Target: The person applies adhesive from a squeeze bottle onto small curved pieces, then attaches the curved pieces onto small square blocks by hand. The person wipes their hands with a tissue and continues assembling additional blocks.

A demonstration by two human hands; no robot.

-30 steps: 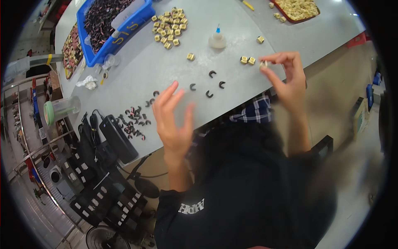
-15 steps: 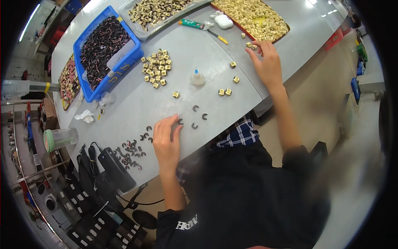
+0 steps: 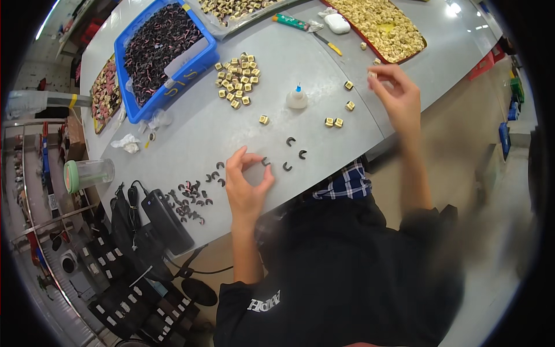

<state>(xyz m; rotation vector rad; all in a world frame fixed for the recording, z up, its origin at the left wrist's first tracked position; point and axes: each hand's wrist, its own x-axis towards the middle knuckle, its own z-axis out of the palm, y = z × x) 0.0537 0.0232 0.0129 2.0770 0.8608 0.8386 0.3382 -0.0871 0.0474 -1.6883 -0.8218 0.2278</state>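
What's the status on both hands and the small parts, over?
Left hand fingers pinching at a black C-shaped piece on the table. Right hand raised, small pale block at fingertips. Nothing in the way.

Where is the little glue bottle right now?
In the head view, the glue bottle stands upright mid-table, right of the loose pile of tan cubes and left of the raised right hand.

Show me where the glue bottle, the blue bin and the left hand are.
glue bottle (image 3: 297, 99): head view, on its white body.
blue bin (image 3: 209, 58): head view, on its right wall.
left hand (image 3: 245, 188): head view, on the middle of the hand.
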